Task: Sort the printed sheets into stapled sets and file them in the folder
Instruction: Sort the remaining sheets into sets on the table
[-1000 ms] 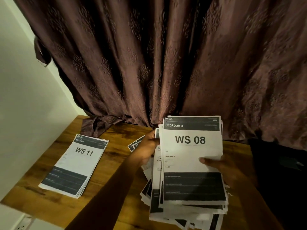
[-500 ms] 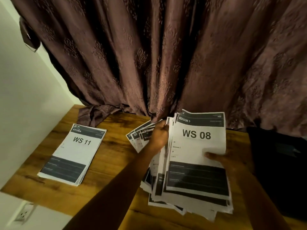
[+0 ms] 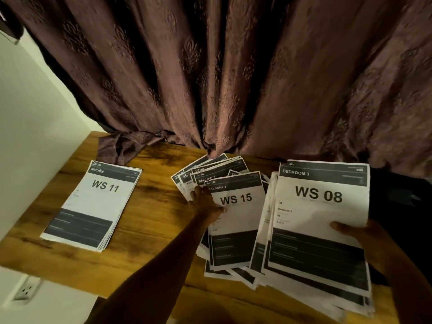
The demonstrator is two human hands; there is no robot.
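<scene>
Left hand (image 3: 205, 202) pinches the WS 15 sheet (image 3: 238, 220) at its left edge, long axis near-far, just left of the WS 08 stack (image 3: 320, 230) gripped by right hand (image 3: 364, 242); WS 11 pile (image 3: 93, 206) lies well left.

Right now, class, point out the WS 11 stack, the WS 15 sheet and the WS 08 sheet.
WS 11 stack (image 3: 92, 203): head view, white middle of its top sheet.
WS 15 sheet (image 3: 243, 215): head view, white area below its title.
WS 08 sheet (image 3: 320, 213): head view, white area below its title.
</scene>
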